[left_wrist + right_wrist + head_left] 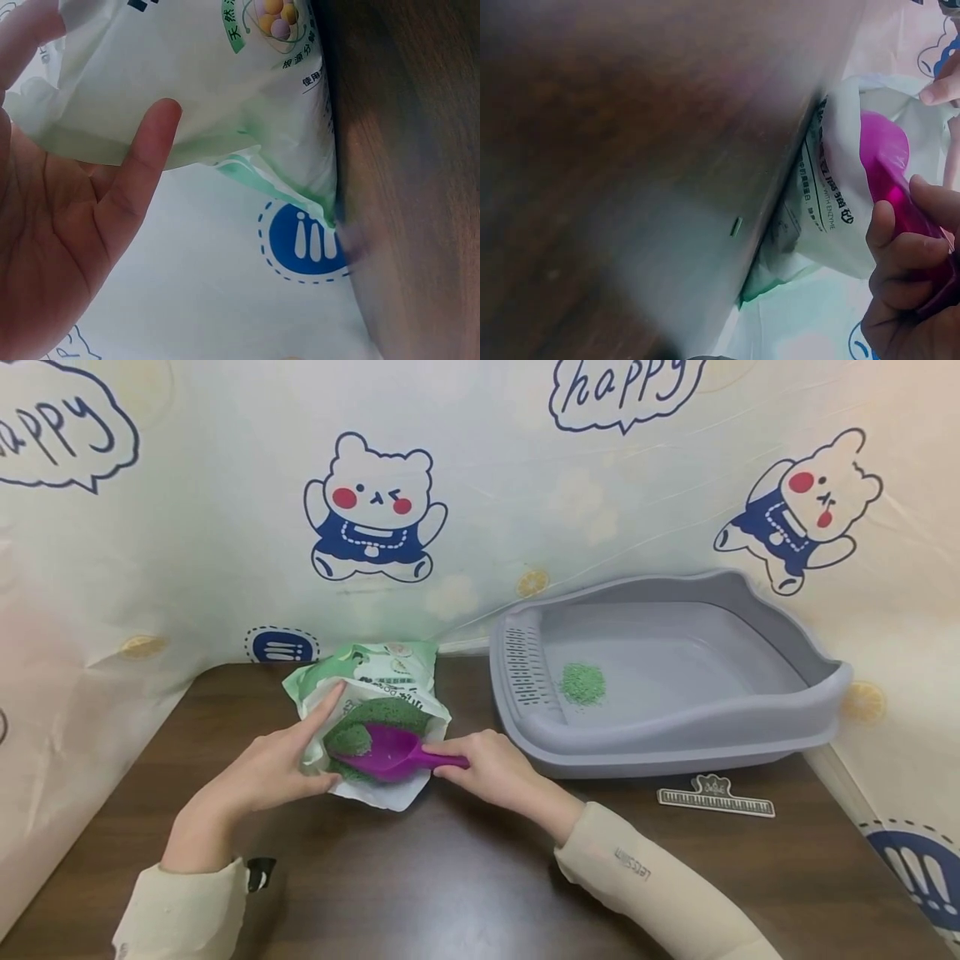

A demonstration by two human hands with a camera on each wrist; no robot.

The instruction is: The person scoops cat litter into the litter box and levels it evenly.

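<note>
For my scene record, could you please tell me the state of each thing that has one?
Cat litter bag: mouth open, green litter inside.
Purple scoop: blade in the bag's mouth, litter at its tip.
Grey litter box: uncovered, small green heap inside.
Clip: lying on the table, off the bag.
Left hand: touching the bag's left rim, thumb and forefinger apart.
Right hand: gripping the scoop's handle.

Cream sleeves (660,893), small dark lettering (632,863)

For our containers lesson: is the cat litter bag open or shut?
Open: the cat litter bag gapes, green litter showing inside, purple scoop dipped in.
</note>
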